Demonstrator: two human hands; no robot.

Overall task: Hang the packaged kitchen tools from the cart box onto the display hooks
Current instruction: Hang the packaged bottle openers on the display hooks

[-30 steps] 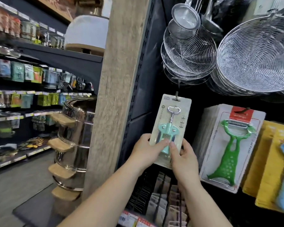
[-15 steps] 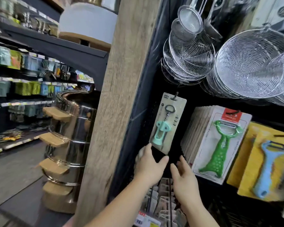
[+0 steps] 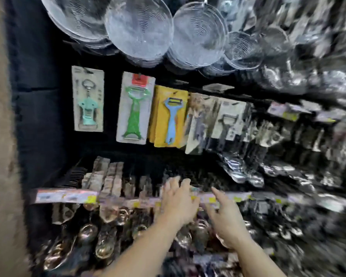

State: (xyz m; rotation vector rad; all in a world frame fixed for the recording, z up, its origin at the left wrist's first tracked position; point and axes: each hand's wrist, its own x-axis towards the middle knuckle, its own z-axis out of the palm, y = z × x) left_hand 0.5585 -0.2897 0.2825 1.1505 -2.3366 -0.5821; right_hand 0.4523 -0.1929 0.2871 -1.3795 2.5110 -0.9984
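Observation:
The carded teal corkscrew hangs on its hook at the upper left of the dark display panel, with no hand on it. My left hand hovers lower down in front of the price strip, fingers spread and holding nothing. My right hand is beside it to the right, fingers loosely extended, also holding nothing. The picture is motion-blurred. The cart box is out of view.
A green peeler card and a blue peeler on a yellow card hang right of the corkscrew, then more carded tools. Wire skimmers hang above. Metal spoons hang below the strip. A wooden post stands at left.
Both hands have let go of the corkscrew card and dropped down to the price strip. The view has swung right and downward, leaving the corkscrew hanging on its hook.

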